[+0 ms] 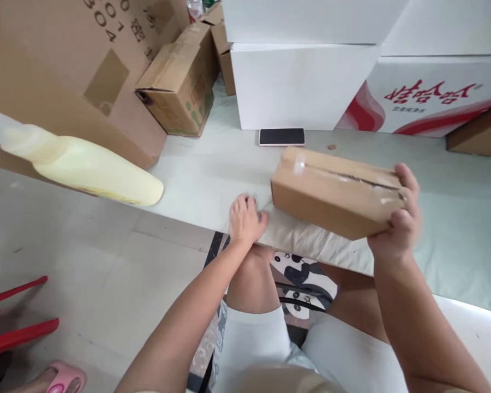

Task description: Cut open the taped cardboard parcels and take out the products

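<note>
My right hand (pixel 396 224) grips the right end of a small closed brown cardboard box (pixel 327 191), which is tilted over the cloth-covered surface. Clear tape shows along the box's top seam. To the left of the box, my left hand (pixel 246 219) rests near the front edge of the pale green cloth (pixel 200 180). Its fingers are loosely bent and the thumb stands apart, with nothing visible in them. Behind the box lies a phone (pixel 282 137) with a dark screen.
A pale yellow bottle (pixel 98 166) stands at the left front edge. Behind it are a large carton (pixel 57 82) and a smaller brown box (pixel 180 82). White cartons (pixel 303 82) line the back. A red stool leg (pixel 20 335) is on the floor at lower left, near a pink shoe (pixel 67 376).
</note>
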A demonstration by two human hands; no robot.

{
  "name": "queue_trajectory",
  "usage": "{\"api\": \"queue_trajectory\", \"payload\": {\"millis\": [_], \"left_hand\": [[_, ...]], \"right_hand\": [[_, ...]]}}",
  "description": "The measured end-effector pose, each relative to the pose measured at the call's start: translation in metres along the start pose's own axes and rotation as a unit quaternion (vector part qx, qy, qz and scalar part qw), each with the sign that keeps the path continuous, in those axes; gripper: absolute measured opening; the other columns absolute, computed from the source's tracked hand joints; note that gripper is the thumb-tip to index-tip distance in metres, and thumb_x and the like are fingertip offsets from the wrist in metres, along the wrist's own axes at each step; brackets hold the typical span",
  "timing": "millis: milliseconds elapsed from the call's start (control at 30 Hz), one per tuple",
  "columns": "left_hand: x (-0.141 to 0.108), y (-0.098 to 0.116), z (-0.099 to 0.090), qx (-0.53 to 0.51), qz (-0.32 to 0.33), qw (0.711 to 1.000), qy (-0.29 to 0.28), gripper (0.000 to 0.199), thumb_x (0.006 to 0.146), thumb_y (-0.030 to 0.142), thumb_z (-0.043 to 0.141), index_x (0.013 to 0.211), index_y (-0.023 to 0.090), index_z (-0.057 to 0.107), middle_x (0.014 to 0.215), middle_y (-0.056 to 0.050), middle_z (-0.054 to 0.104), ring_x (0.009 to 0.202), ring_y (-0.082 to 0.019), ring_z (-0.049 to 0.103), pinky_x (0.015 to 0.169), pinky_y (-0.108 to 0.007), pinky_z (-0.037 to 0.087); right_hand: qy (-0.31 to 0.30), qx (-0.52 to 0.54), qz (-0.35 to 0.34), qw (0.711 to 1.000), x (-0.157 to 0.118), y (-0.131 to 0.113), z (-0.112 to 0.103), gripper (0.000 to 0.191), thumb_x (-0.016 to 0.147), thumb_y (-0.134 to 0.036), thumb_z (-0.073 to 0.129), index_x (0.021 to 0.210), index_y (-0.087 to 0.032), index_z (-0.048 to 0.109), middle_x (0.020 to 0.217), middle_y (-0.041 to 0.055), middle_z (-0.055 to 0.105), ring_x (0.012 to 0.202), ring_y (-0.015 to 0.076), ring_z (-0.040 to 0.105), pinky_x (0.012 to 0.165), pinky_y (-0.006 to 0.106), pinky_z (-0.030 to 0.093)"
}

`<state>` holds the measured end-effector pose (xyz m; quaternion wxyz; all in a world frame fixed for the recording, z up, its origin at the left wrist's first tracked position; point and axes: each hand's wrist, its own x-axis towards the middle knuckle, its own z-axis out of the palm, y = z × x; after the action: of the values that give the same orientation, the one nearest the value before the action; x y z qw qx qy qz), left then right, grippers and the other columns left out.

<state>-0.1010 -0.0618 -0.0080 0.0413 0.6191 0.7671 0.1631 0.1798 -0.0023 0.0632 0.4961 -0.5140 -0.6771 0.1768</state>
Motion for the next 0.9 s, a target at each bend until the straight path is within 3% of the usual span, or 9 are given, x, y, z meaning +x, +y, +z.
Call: {"api": "queue_trajectory", "payload": {"millis": [67,200,333,467,600,767,900], "left_hand": [[0.002,-0.001,0.002,-0.005,0.002,1.000,0.010,0.029,0.089,0.027,0.061,0.114,0.012,0.064,0.129,-0.023,0.062,0.128,-0.040,0.059,0.112,-0.055,0.048],[0.005,0.000,0.003,-0.022,-0.011,0.999,0.021,0.026,0.087,0.026,0.063,0.110,0.014,0.063,0.128,-0.023,0.061,0.128,-0.041,0.059,0.113,-0.058,0.047],[0.005,0.004,0.001,-0.116,-0.035,0.993,0.016,0.026,0.080,0.020,0.067,0.106,0.016,0.063,0.124,-0.021,0.062,0.129,-0.041,0.059,0.118,-0.058,0.043],[0.005,-0.002,0.000,-0.360,-0.125,0.922,0.071,0.034,0.068,0.011,0.068,0.099,0.021,0.058,0.115,-0.013,0.065,0.122,-0.033,0.064,0.118,-0.051,0.045],[0.008,-0.014,-0.004,-0.460,-0.169,0.866,0.100,0.033,0.073,0.015,0.058,0.105,0.023,0.052,0.109,-0.010,0.067,0.114,-0.024,0.070,0.104,-0.043,0.055],[0.019,-0.005,-0.005,-0.559,-0.158,0.808,0.096,0.034,0.071,0.021,0.066,0.103,0.023,0.056,0.105,-0.008,0.069,0.106,-0.020,0.073,0.102,-0.038,0.057],[0.048,0.020,-0.004,-0.662,-0.118,0.734,0.102,0.039,0.069,0.026,0.085,0.099,0.023,0.061,0.098,-0.003,0.068,0.095,-0.016,0.072,0.099,-0.033,0.058]], "right_hand": [[0.059,0.068,0.022,0.996,-0.017,0.016,-0.019,0.036,0.086,-0.042,0.048,0.108,-0.042,0.076,0.162,-0.0022,0.051,0.154,0.0331,0.047,0.126,0.054,0.040],[-0.026,0.034,0.083,0.996,-0.018,0.037,-0.032,0.037,0.086,-0.041,0.049,0.114,-0.036,0.073,0.163,0.0041,0.050,0.156,0.0344,0.043,0.127,0.056,0.039],[-0.078,0.020,0.073,0.994,-0.006,0.049,-0.032,0.046,0.090,-0.035,0.041,0.126,-0.032,0.070,0.165,0.0083,0.046,0.157,0.0353,0.042,0.123,0.058,0.043],[-0.068,-0.032,0.050,0.996,-0.004,0.058,-0.021,0.062,0.091,-0.024,0.036,0.147,-0.034,0.060,0.167,0.0066,0.044,0.156,0.0359,0.043,0.118,0.064,0.047],[-0.064,-0.068,0.028,0.995,-0.009,0.065,-0.011,0.069,0.092,-0.021,0.033,0.156,-0.035,0.052,0.167,0.0059,0.042,0.157,0.0349,0.041,0.115,0.064,0.049],[-0.040,-0.051,0.041,0.997,-0.011,0.068,-0.009,0.065,0.091,-0.024,0.032,0.149,-0.036,0.060,0.165,0.0035,0.045,0.155,0.0380,0.042,0.115,0.066,0.048],[-0.035,-0.061,0.044,0.997,-0.014,0.068,-0.011,0.062,0.089,-0.025,0.036,0.144,-0.040,0.062,0.167,0.0002,0.043,0.155,0.0399,0.042,0.114,0.066,0.049]]}}
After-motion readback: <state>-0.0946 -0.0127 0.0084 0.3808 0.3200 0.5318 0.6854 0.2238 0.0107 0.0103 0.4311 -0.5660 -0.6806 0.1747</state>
